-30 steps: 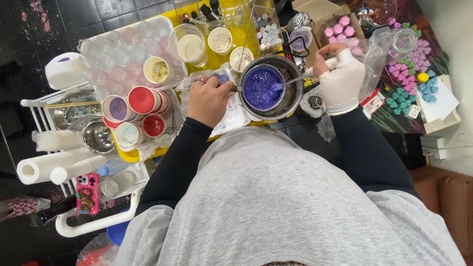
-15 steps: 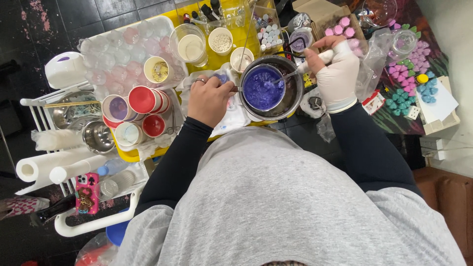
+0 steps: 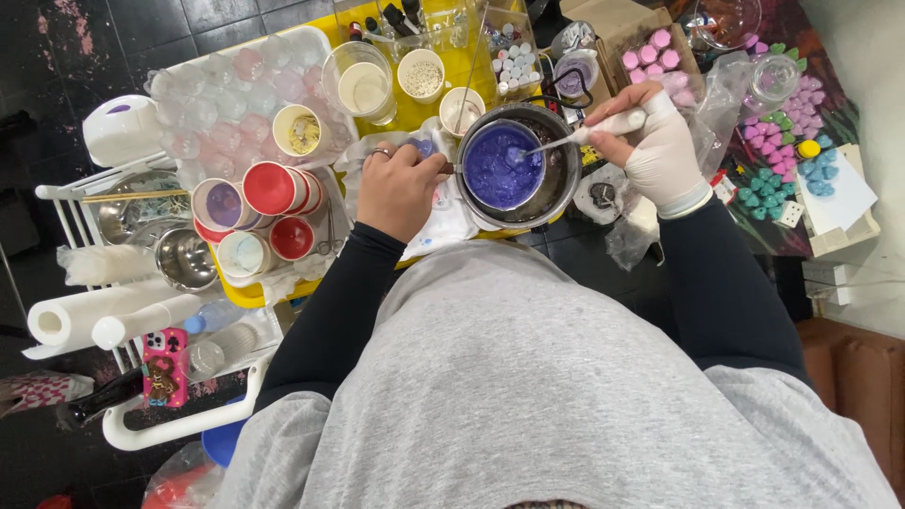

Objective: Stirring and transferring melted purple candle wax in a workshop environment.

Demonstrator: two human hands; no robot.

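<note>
1. Purple liquid in one round metal pot [image 3: 509,170], centre of yellow table [image 3: 415,113].
2. Left hand [image 3: 398,188] grips pot handle.
3. Gloved right hand [image 3: 650,141] pinches one white stirring stick [image 3: 575,139].
4. Two red cups [image 3: 283,209] left.

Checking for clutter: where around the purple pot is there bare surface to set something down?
Little. The yellow tray is packed with cups behind the pot. The left hand covers the cloth beside it; the gloved right hand stirs with a stick. Bare spots: dark floor tiles below the pot, and the white paper far right.
</note>
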